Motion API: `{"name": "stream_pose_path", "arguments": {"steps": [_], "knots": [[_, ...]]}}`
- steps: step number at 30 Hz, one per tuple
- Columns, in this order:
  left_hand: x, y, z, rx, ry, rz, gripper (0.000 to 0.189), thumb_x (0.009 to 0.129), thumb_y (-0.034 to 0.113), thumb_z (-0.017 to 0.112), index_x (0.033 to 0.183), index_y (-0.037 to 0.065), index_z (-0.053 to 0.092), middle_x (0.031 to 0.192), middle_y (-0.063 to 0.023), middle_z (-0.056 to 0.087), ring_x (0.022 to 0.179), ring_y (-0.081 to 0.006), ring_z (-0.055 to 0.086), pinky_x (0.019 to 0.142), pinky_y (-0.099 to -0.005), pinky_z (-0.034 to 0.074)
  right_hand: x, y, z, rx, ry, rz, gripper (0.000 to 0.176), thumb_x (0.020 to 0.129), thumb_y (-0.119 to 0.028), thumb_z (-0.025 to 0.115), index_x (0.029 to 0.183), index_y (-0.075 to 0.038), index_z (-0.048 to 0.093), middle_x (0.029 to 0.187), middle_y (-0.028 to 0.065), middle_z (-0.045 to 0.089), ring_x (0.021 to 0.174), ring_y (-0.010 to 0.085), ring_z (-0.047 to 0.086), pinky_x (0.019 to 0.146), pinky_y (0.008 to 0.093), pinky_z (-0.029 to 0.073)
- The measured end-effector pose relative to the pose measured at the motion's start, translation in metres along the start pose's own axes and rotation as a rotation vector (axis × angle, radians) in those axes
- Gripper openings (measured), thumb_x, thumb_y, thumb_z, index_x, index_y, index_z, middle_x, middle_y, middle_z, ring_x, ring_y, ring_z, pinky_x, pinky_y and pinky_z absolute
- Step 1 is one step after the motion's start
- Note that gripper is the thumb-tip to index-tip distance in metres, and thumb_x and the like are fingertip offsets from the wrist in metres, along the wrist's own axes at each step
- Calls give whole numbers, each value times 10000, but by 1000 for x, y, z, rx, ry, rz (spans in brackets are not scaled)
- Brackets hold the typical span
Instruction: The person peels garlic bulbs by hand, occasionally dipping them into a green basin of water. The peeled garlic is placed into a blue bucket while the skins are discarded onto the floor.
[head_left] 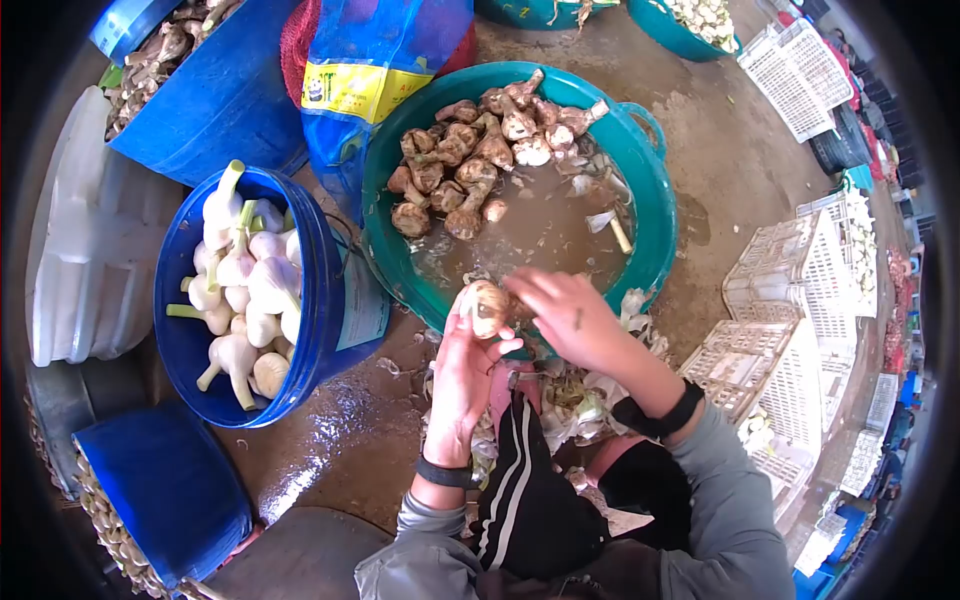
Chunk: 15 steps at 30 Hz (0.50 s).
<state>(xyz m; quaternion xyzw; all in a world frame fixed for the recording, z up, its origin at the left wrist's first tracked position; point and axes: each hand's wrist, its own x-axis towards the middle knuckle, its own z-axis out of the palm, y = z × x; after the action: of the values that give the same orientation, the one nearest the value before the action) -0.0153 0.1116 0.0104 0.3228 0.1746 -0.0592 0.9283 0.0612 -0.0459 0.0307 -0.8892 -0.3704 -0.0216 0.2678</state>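
My left hand (462, 365) is wrapped round a brownish garlic bulb (488, 308) above the near rim of a green tub (657, 225). My right hand (568, 315) touches the bulb's right side, its fingers bent and partly hidden. Inside the tub, dirty garlic bulbs (460, 145) are piled at the far left, beside muddy water with loose bits of peel. To the left, a blue bucket (322, 290) holds clean white garlic bulbs (270, 285).
Peel scraps (585, 405) lie below the tub near my legs. A large blue container (225, 110) stands at the upper left, a tilted blue bucket (165, 490) at the lower left. White crates (750, 365) stand right. A blue mesh bag (345, 140) hangs beside the tub.
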Motion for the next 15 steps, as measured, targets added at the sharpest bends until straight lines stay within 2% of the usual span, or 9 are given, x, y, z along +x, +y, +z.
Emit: {"name": "stream_pose_path", "arguments": {"steps": [1,2,3,5,6,7,9,11,15], "knots": [[-5,4,12,155,43,65,451,954,302,434,1324,57,357,1053,-76,534,870,-194,579,778,-329,528,-1,-8,-11,-13,158,6,335,773,-27,567,1107,-51,558,936,104,605,809,276,606,661,366,478],[-8,5,14,200,33,71,475,924,178,496,1349,45,330,1108,-68,501,924,-175,560,791,-312,517,-2,-16,-18,319,198,194,300,797,-50,582,1097,-37,576,920,108,613,785,273,607,659,359,473],[-8,1,14,193,32,67,475,924,178,496,1349,45,330,1108,-68,501,924,-175,560,791,-312,517,-2,-22,-21,313,193,197,300,797,-50,582,1097,-37,576,920,108,613,785,273,607,659,359,473],[-5,-9,9,508,-10,325,504,885,88,543,1343,35,337,1171,-66,421,988,-165,528,801,-294,506,0,-34,-21,327,184,209,231,814,-74,593,1042,-36,606,875,114,621,767,285,605,667,369,473],[-3,-11,6,587,20,370,550,812,-10,606,1313,22,382,1178,-96,349,1102,-192,425,926,-289,411,1,-36,-16,316,222,233,195,815,-81,598,1003,-37,627,832,121,622,734,286,604,658,371,475],[-2,-12,4,584,17,369,550,812,-10,606,1313,22,382,1178,-96,349,1102,-192,425,926,-289,411,1,-36,-15,312,223,234,195,815,-81,598,1003,-37,627,832,121,622,734,286,604,658,371,475],[-3,-12,4,762,48,479,544,787,1,626,1285,18,408,1179,-104,353,1115,-207,398,966,-306,366,0,-36,-14,424,148,414,183,819,-86,599,989,-26,631,840,133,628,731,286,612,658,363,479],[-3,-14,3,797,74,508,544,776,5,632,1273,22,412,1167,-108,356,1111,-215,394,961,-319,373,-2,-35,-12,481,142,439,177,819,-94,602,975,-17,634,848,136,631,740,289,617,662,359,482],[-5,-17,8,841,110,531,515,802,21,624,1272,9,413,1181,-72,338,1117,-173,415,966,-293,377,-7,-32,-8,532,140,468,169,824,-105,596,953,-3,639,863,142,640,779,306,628,687,356,491]]}}
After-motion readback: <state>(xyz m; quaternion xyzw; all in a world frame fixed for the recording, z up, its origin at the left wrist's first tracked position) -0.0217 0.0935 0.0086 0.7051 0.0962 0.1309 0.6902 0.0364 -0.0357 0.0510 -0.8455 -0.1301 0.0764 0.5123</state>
